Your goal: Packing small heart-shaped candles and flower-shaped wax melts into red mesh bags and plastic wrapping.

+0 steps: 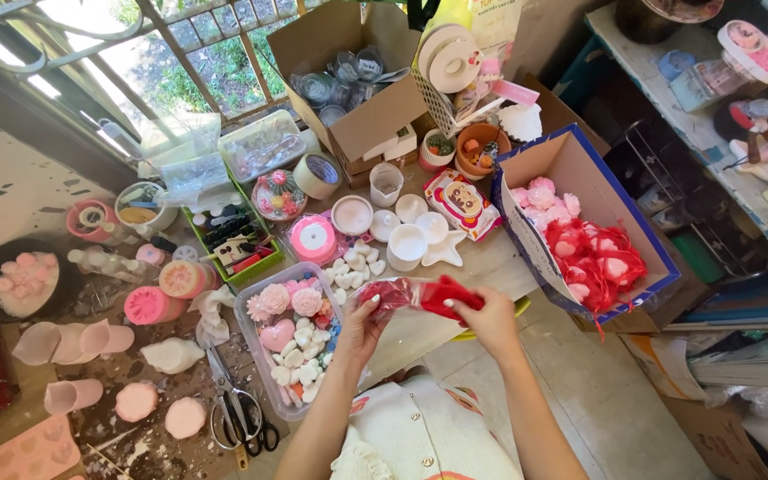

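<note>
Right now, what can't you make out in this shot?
All in the head view:
- Red bag: what's inside is hidden by the left hand, the right hand and its own folds.
- Cardboard box: the jars inside are shadowed and too small to tell apart.
- Scissors: the tips are lost in clutter.
- Pink mould: cut off by the bottom edge.

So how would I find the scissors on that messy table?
Start at the clear plastic tub of pink and white flower and heart shapes, just left of the person's left hand. The scissors lie flat right beside the tub's lower left corner. They are the only metal thing there, with black handle loops among soft pink pieces.
</note>
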